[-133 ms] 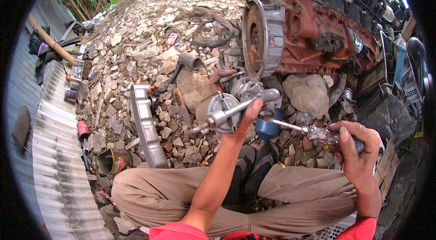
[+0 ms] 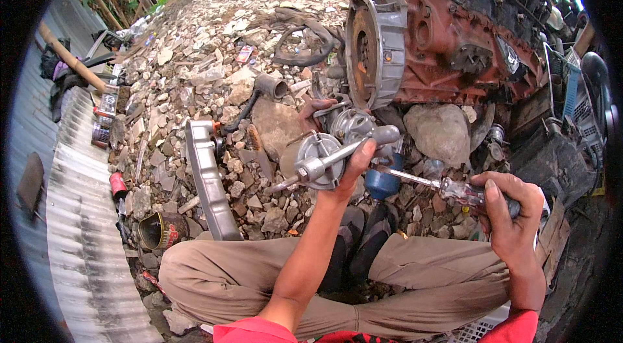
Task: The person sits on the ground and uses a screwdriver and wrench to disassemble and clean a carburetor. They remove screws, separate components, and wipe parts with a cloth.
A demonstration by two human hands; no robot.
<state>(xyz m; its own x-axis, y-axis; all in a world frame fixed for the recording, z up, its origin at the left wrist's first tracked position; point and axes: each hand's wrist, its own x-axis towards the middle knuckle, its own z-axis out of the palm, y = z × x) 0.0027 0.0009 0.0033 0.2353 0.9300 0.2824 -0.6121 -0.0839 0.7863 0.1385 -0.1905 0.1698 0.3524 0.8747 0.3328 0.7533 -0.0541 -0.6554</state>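
Observation:
My left hand [image 2: 352, 173] is closed round a grey cast-metal engine part [image 2: 320, 156], its thumb along the part and other fingers reaching its far side. The part has round ribbed housings and a long bolt-like rod lying across it. In my right hand [image 2: 516, 216] is a screwdriver [image 2: 464, 192] with a clear, dark-ended handle. Its shaft points left, and the tip meets or nearly meets the part's right end, just beside my left wrist; exact contact cannot be made out. A blue rounded piece [image 2: 383, 182] sits right below the tip; whether it is joined to the part is unclear.
A reddish engine block [image 2: 448, 51] with a grey bell housing [image 2: 394, 51] stands at the far right, near a large stone [image 2: 438, 135]. A metal cover [image 2: 211, 181] stands on the rubble left of my hands. Corrugated sheet [image 2: 84, 213] runs along the left.

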